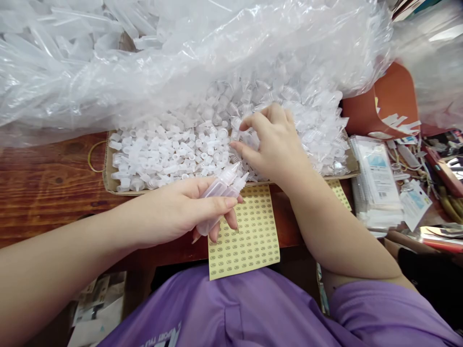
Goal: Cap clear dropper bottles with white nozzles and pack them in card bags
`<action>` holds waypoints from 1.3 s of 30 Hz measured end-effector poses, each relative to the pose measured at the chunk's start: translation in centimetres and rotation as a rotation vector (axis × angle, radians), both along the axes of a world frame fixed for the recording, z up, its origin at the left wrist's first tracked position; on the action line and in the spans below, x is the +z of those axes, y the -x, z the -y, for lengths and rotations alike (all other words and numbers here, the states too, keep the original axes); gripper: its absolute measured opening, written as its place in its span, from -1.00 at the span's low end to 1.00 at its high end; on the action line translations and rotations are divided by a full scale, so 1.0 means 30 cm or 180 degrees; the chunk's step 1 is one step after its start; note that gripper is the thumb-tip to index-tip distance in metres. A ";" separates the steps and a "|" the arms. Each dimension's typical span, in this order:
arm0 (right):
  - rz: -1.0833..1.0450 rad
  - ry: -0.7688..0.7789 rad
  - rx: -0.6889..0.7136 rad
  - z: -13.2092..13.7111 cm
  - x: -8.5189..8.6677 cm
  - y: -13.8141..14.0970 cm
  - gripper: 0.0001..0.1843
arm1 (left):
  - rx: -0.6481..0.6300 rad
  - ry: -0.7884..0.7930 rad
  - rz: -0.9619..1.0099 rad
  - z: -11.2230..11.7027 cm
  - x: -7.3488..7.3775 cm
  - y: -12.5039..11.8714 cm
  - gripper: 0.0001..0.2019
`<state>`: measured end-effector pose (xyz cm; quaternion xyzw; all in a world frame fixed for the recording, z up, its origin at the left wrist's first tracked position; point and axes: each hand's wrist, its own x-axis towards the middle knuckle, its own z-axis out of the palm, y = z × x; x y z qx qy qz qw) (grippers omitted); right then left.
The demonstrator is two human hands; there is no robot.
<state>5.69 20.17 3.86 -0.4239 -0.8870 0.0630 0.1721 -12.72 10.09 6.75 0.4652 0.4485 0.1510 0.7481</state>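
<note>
While the left hand [183,208] curls round bottles [214,189] by the box's front edge [349,176], one could fall if the half-open, empty-looking right hand [277,143] bumps it.

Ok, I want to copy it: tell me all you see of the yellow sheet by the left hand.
The yellow sheet looks like paper, printed with rows of small dark ovals too tiny to read. It lies on the table, its near end jutting past the edge by the purple shirt. Its far end reaches the cardboard tray. The left hand hides its upper left; contact is unclear.
</note>
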 end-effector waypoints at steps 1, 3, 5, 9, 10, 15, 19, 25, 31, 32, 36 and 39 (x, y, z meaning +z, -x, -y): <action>-0.0018 0.0016 -0.0003 0.000 -0.003 0.002 -0.68 | 0.0003 -0.0022 -0.0004 -0.001 0.000 0.002 -0.64; -0.0067 0.0022 0.0002 -0.002 -0.010 0.007 -0.68 | -0.0011 -0.0051 -0.0036 -0.002 0.000 0.004 -0.63; -0.0080 0.0029 0.0011 -0.005 -0.017 0.013 -0.73 | -0.0010 -0.0060 -0.0061 -0.002 -0.001 0.006 -0.63; -0.0120 0.0018 0.0068 -0.008 -0.003 0.001 -0.77 | 0.0083 -0.0073 0.0016 -0.002 -0.004 0.007 -0.67; -0.0188 0.0016 0.0079 -0.006 0.007 -0.009 -0.75 | 0.0125 -0.0079 0.0047 -0.002 -0.005 0.006 -0.69; -0.1160 0.0539 0.0005 0.040 0.062 -0.045 -0.61 | 0.0463 -0.0240 0.0104 -0.003 -0.016 0.006 -0.75; -0.2125 0.1297 -0.0009 0.102 0.073 -0.021 -0.54 | 0.0717 -0.0411 0.0158 0.004 -0.023 0.009 -0.77; -0.2769 0.1942 0.0096 0.163 0.058 0.024 -0.66 | 0.0950 -0.0501 0.0207 0.013 -0.025 0.010 -0.80; -0.2920 0.2208 0.0444 0.165 0.064 0.025 -0.71 | 0.0881 -0.0534 0.0128 0.008 -0.027 0.022 -0.73; -0.2913 0.2285 0.0470 0.161 0.067 0.022 -0.71 | 0.0888 -0.0527 0.0089 0.008 -0.026 0.022 -0.73; -0.2707 0.2560 0.0267 0.143 0.077 0.008 -0.64 | 0.0867 -0.0427 0.0083 0.012 -0.020 0.015 -0.71; -0.2752 0.2872 0.0153 0.133 0.082 -0.001 -0.60 | 0.0724 -0.0326 0.0306 0.009 -0.020 0.012 -0.67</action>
